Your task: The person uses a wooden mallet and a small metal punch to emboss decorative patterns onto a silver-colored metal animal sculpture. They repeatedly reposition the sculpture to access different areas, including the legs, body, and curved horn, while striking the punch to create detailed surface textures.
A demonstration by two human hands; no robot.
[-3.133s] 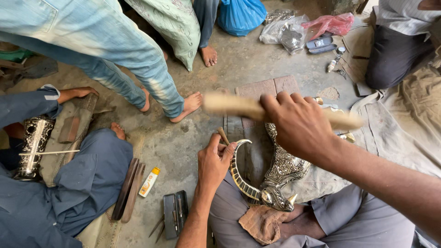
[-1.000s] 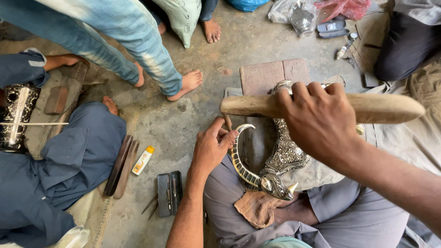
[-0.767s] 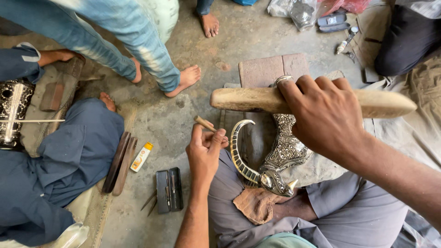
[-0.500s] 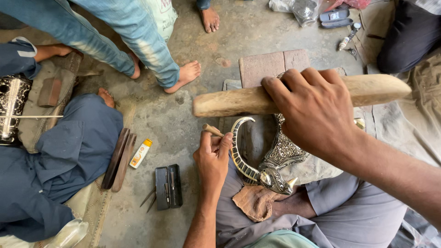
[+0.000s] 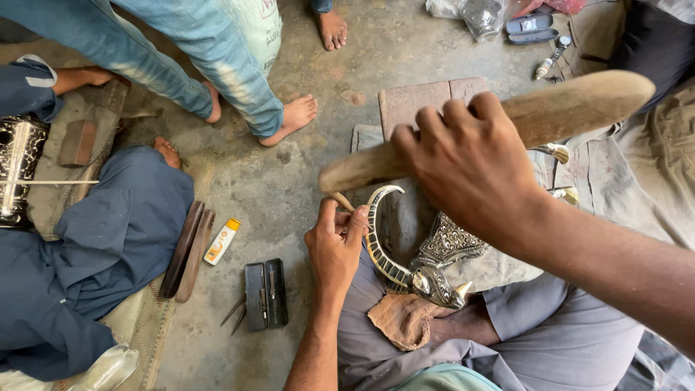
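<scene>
Grey concrete floor [image 5: 289, 188] lay under everyone's bare feet. On the lap sat a metal ram's head [image 5: 427, 271]; the left hand [image 5: 334, 246] pinched a small punch [image 5: 343, 202] at its horn, the right hand [image 5: 470, 163] gripped a wooden club [image 5: 579, 105] above — best struck squarely, punch steady.

Matt rough wooden club [image 5: 565, 108]; glossy embossed metal ram figure [image 5: 423, 264].

Wooden club [image 5: 572, 108] above horned ornament [image 5: 413, 253]

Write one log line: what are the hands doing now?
right hand: gripping wooden mallet, raised | left hand: holding small punch against metal ram head's horn
</scene>
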